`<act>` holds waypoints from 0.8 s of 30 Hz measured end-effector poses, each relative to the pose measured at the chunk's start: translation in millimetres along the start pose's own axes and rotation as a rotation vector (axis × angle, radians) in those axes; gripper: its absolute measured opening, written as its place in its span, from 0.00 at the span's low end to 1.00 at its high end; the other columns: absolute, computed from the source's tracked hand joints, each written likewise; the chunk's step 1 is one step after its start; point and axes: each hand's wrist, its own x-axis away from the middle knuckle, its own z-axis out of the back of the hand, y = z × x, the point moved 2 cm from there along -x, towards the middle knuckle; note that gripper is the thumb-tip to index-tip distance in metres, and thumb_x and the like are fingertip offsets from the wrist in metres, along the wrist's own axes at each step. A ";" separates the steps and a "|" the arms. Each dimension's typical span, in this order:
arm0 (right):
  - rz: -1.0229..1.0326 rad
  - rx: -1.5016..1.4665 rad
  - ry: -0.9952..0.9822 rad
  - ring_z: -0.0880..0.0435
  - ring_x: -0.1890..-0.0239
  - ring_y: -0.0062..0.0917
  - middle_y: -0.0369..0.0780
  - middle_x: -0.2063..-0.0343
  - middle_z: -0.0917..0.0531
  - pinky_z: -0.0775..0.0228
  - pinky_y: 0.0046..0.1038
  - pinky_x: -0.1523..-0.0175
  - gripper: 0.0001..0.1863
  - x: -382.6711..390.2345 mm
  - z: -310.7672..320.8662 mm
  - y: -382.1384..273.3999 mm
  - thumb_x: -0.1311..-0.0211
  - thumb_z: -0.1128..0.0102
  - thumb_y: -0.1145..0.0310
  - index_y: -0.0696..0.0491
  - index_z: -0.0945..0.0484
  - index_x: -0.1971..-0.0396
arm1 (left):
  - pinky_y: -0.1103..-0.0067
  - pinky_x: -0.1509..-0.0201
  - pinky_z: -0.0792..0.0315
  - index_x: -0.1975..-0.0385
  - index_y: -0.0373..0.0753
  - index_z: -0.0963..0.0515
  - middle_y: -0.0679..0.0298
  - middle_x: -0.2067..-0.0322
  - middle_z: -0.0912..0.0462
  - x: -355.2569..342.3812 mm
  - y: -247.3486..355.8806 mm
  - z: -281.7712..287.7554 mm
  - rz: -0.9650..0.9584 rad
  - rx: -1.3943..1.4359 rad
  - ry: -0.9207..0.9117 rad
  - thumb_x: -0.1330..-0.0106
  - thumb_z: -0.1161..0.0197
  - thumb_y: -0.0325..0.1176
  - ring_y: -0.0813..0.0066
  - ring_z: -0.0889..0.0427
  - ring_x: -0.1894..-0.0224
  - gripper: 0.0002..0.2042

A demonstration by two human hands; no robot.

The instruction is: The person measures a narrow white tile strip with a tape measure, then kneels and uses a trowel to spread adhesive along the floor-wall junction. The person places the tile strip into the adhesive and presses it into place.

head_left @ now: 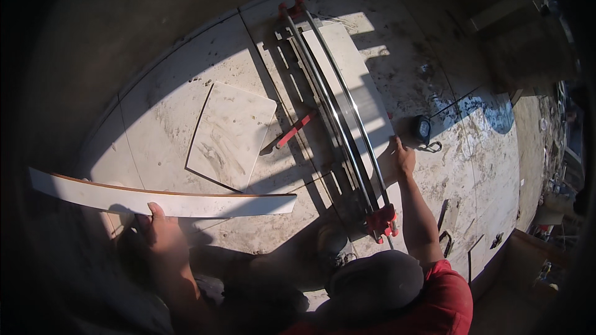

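Note:
My left hand [164,231] grips a long, narrow white tile strip [186,203] with a brown edge, thumb on its face, held up at the left. My right hand [405,159] is closed at the right edge of a pale tile [355,77] lying on a manual tile cutter [340,115]. Two shiny rails run lengthwise over this tile, with red end pieces [382,218] at the near and far ends. From the cutter's left side sticks out a red handle [293,131]. My right fingertips are partly hidden.
A dusty, roughly square tile piece [230,133] lies left of the cutter. Right of my right hand sits a dark tape measure [421,129] with a strap. Pliers-like dark tools [446,242] and narrow offcuts lie at the lower right. Clutter lines the far right edge.

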 end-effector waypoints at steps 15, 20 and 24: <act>-0.160 -0.120 0.151 0.19 0.58 0.49 0.48 0.65 0.16 0.29 0.41 0.52 0.20 -33.0 35.9 63.0 0.50 0.46 0.54 0.52 0.19 0.64 | 0.64 0.30 0.44 0.36 0.29 0.42 0.51 0.35 0.40 21.6 35.0 -4.3 0.006 -1.203 -0.073 0.27 0.50 0.47 0.63 0.41 0.32 0.30; -0.063 -0.119 0.183 0.18 0.58 0.47 0.48 0.63 0.16 0.27 0.41 0.53 0.19 -61.1 42.3 77.9 0.47 0.46 0.54 0.51 0.17 0.63 | 0.63 0.29 0.49 0.36 0.31 0.44 0.53 0.36 0.39 35.6 44.4 -23.5 0.094 -1.095 -0.019 0.29 0.49 0.51 0.65 0.44 0.31 0.32; -0.187 0.052 0.306 0.18 0.55 0.46 0.48 0.60 0.16 0.27 0.42 0.52 0.20 -96.6 61.5 84.7 0.42 0.48 0.50 0.48 0.16 0.62 | 0.65 0.32 0.43 0.38 0.31 0.40 0.54 0.40 0.35 27.9 37.7 1.7 0.060 -1.058 -0.012 0.30 0.46 0.49 0.65 0.38 0.35 0.30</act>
